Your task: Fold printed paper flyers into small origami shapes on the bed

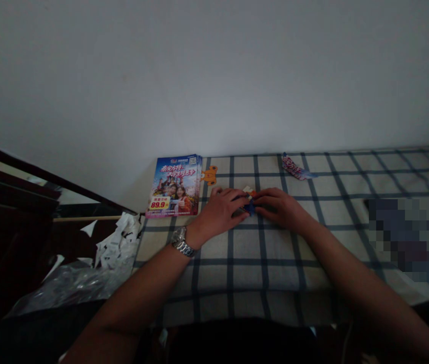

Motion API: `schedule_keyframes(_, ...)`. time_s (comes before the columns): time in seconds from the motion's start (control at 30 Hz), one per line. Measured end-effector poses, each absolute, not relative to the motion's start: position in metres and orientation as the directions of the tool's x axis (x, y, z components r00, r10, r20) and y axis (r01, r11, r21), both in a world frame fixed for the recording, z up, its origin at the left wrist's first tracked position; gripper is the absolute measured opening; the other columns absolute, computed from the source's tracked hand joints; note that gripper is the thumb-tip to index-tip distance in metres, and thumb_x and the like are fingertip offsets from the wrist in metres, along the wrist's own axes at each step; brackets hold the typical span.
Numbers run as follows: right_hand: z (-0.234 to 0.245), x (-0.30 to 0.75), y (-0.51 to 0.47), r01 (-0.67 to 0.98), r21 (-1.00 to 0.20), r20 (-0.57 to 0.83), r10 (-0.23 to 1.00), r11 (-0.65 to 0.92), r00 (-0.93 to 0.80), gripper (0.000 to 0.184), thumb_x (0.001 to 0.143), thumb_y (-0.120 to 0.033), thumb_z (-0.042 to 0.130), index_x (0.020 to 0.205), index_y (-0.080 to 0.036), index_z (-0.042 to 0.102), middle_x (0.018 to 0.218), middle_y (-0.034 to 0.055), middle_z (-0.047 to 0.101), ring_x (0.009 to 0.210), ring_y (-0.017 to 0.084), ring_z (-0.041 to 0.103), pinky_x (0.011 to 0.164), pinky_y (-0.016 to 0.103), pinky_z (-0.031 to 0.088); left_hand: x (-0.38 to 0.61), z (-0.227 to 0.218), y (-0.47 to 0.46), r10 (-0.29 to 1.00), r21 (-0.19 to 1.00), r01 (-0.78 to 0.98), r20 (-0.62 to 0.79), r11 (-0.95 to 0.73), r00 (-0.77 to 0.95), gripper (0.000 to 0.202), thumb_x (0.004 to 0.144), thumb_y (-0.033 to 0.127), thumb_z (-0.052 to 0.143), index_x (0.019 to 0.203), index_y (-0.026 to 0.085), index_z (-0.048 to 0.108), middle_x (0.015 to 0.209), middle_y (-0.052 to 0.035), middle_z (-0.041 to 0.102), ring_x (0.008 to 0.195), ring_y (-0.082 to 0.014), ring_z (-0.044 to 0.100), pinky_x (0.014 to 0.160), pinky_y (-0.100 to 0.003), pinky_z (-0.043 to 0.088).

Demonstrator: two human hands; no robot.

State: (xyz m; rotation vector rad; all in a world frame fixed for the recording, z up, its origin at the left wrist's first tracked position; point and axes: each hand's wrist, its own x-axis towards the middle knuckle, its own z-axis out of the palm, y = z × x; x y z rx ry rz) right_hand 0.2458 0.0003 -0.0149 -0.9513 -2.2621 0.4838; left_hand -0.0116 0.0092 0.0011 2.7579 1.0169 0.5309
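Head view: a small blue-and-white printed paper (251, 207) lies mid-frame on the checked cloth (214, 273); uneven pressure from the hands could skew or tear it. The left hand (222, 208) curls at its left edge, fingers slightly parted; the right hand (281, 207) bunches closer opposite. Whether either pinches, I cannot tell. A flyer stack (172, 184) sits left of centre.

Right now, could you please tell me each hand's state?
Left hand: partly curled, touching a small blue piece; grip unclear.
Right hand: partly curled, touching the same piece; grip unclear.
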Motion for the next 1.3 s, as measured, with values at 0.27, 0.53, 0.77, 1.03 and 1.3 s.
schedule_keyframes(0.27,-0.01,0.243,-0.002,0.484,-0.576,0.392,0.742,0.659,-0.544,0.017,0.1,-0.025,0.065,0.113,-0.026,0.076,0.118,0.0089,0.074,0.111,0.025,0.071,0.099,0.043,0.059,-0.011,-0.001,0.012,0.656,0.265,0.6,0.293,-0.755,0.696,0.021,0.107,0.036,0.056,0.12,0.028,0.071,0.128,-0.0016,0.07,0.114,-0.0228,0.064,0.097,-0.044,0.038)
schedule_keyframes(0.53,-0.007,0.242,-0.002,0.551,-0.569,0.345,0.785,0.61,-0.514,0.012,0.1,-0.027,0.064,0.107,-0.022,0.073,0.105,0.0094,0.072,0.097,0.025,0.071,0.087,0.04,0.058,-0.011,0.0,0.013,0.661,0.284,0.597,0.295,-0.75,0.69,0.02,0.108,0.035,0.055,0.11,0.025,0.073,0.122,-0.0012,0.072,0.11,-0.0212,0.065,0.096,-0.042,0.038)
schedule_keyframes(0.77,-0.009,0.242,-0.002,0.607,-0.535,0.312,0.805,0.588,-0.504,0.011,0.103,-0.027,0.059,0.103,-0.022,0.069,0.096,0.0072,0.072,0.089,0.023,0.068,0.08,0.036,0.053,-0.01,-0.004,0.013,0.685,0.357,0.587,0.315,-0.727,0.657,0.022,0.107,0.036,0.056,0.113,0.022,0.071,0.121,-0.0044,0.072,0.109,-0.021,0.066,0.097,-0.041,0.043)
schedule_keyframes(1.03,-0.008,0.242,-0.003,0.652,-0.534,0.28,0.841,0.538,-0.464,0.013,0.104,-0.029,0.057,0.1,-0.022,0.068,0.092,0.0062,0.072,0.086,0.022,0.067,0.077,0.034,0.05,-0.013,0.005,0.012,0.696,0.29,0.633,0.299,-0.718,0.653,0.021,0.103,0.039,0.061,0.103,0.023,0.074,0.108,-0.0043,0.07,0.101,-0.0232,0.062,0.091,-0.042,0.043)
schedule_keyframes(1.3,-0.005,0.237,-0.005,0.66,-0.547,0.289,0.856,0.515,-0.428,0.013,0.105,-0.028,0.055,0.102,-0.022,0.066,0.096,0.0072,0.071,0.087,0.023,0.067,0.078,0.035,0.051,-0.013,0.001,0.014,0.738,0.286,0.68,0.279,-0.675,0.614,0.019,0.103,0.038,0.06,0.103,0.023,0.072,0.103,-0.0028,0.073,0.097,-0.023,0.063,0.091,-0.042,0.042)
